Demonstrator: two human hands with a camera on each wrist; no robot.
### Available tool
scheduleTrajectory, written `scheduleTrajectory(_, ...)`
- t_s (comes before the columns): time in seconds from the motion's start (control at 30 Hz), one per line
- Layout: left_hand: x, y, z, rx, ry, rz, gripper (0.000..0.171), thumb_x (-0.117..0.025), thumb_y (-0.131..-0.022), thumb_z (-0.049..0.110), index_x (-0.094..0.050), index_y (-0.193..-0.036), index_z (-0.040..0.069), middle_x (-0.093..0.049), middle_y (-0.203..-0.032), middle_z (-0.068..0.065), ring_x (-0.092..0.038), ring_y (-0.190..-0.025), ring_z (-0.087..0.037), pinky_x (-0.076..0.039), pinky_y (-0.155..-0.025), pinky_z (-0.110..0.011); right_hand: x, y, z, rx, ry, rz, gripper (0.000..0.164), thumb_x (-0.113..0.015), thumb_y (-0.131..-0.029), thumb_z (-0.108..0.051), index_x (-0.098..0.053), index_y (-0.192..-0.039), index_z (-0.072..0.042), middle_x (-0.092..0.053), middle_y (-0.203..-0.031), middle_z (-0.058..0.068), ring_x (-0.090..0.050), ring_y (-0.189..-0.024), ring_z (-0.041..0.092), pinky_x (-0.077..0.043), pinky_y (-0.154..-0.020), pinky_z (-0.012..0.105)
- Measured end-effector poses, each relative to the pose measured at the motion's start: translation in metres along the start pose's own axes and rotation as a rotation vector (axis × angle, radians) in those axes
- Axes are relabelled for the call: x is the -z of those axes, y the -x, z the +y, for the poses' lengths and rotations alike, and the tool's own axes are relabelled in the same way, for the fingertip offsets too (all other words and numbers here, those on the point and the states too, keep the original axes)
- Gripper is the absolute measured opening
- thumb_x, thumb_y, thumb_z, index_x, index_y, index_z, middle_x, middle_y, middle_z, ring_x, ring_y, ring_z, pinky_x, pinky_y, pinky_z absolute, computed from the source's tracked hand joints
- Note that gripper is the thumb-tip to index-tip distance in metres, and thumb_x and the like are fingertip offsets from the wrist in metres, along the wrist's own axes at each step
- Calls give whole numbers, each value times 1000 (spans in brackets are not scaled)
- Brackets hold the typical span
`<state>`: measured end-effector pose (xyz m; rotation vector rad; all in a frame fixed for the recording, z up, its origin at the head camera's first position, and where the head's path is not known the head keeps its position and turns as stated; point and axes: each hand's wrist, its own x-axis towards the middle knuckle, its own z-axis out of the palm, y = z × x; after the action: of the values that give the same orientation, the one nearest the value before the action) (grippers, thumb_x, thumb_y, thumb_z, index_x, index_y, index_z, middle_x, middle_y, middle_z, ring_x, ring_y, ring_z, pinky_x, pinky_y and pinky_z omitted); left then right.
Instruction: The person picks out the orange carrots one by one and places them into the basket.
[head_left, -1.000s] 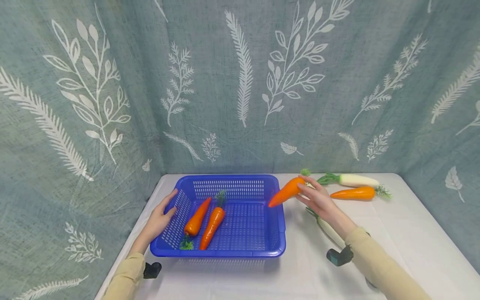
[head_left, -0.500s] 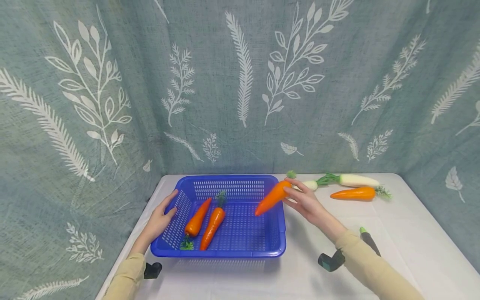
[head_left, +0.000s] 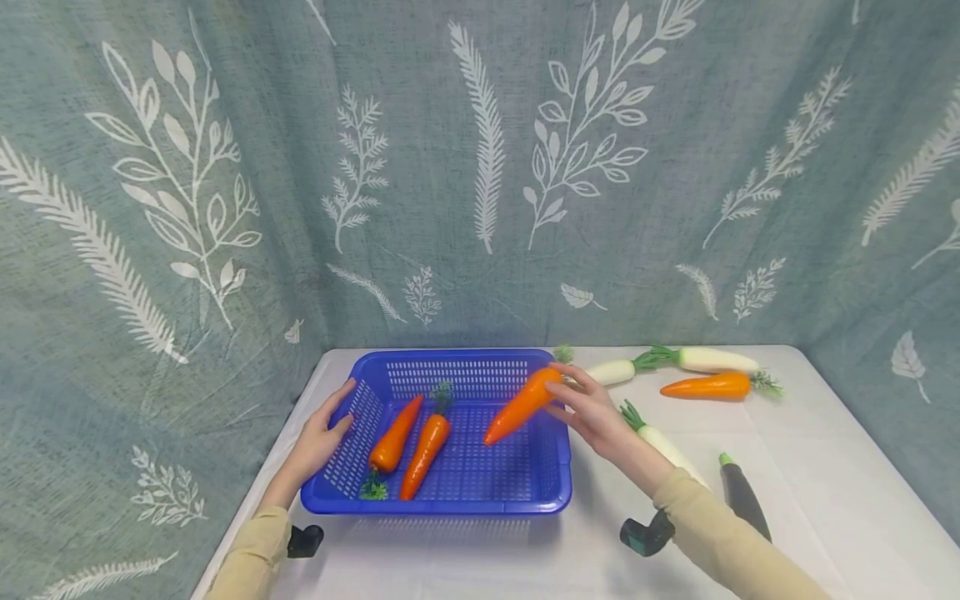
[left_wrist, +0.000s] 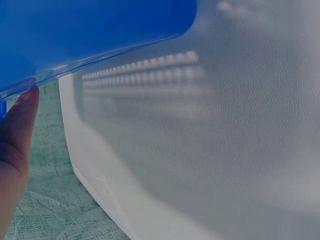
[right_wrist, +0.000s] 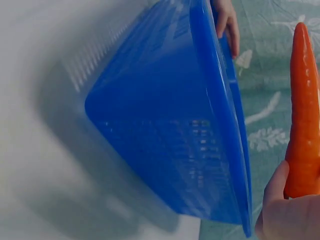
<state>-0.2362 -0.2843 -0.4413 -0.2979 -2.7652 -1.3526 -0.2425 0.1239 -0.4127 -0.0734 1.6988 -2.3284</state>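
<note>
A leafy curtain (head_left: pixel 420 167) hangs behind, and a white bench (head_left: pixel 450 571) extends beneath, a blue basket (head_left: pixel 450 507). The left hand (head_left: pixel 317 439) rests on the basket's left rim, fingers wide. The right hand's (head_left: pixel 600 417) fingers hold a carrot (head_left: pixel 520 410) above the basket's right side. Two other carrots (head_left: pixel 425 457) lie inside it; white radishes (head_left: pixel 716 361), to its right.

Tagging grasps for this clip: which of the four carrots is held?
The carrot gripped by the right hand over the blue basket; two other carrots lie inside it, the fourth lies on the table.
</note>
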Motion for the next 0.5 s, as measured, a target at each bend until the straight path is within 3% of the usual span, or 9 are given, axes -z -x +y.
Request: scheduleTrajectory(0.5,0,1,2,-15,-2,13,52,-43,-97,1,-29,-147,0,-26,-153,-26,-23,-140,-46,-20,-113,-61,-30,-5,16,16,-29,-12,46,-53,-93,-3,-41,-137,4,-62,-101,-6,-64,-91,7,-54,-92,34)
